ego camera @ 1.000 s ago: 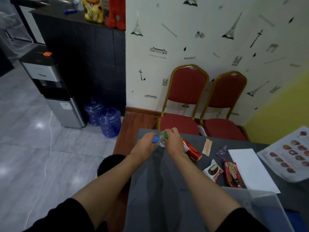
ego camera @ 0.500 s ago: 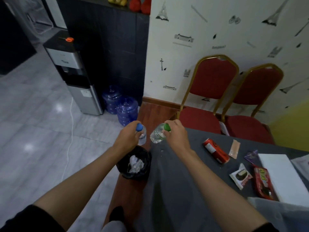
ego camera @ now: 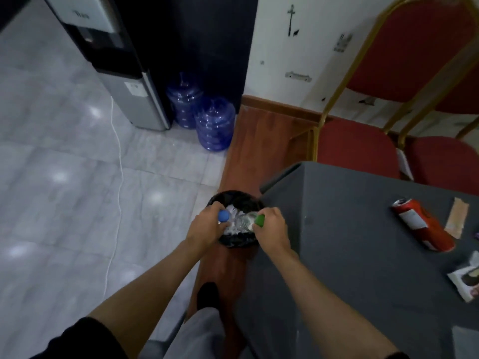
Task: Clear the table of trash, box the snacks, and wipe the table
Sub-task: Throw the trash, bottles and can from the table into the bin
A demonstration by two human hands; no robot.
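Trash-clearing step: the left hand [ego camera: 207,226] grips a blue-capped clear plastic bottle [ego camera: 224,217] and the right hand [ego camera: 272,225] a green-capped clear plastic bottle [ego camera: 255,221], both over the round black-lined bin [ego camera: 234,200] left of the grey desk [ego camera: 363,255]; next, let go.

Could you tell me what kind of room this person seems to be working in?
Probably an office break room or meeting room: a water dispenser stands on the tiled floor with spare blue jugs beside it, and red banquet chairs line the wall behind a grey table.

Hands [ego camera: 239,229] with bottles [ego camera: 245,221] over bin [ego camera: 234,199]
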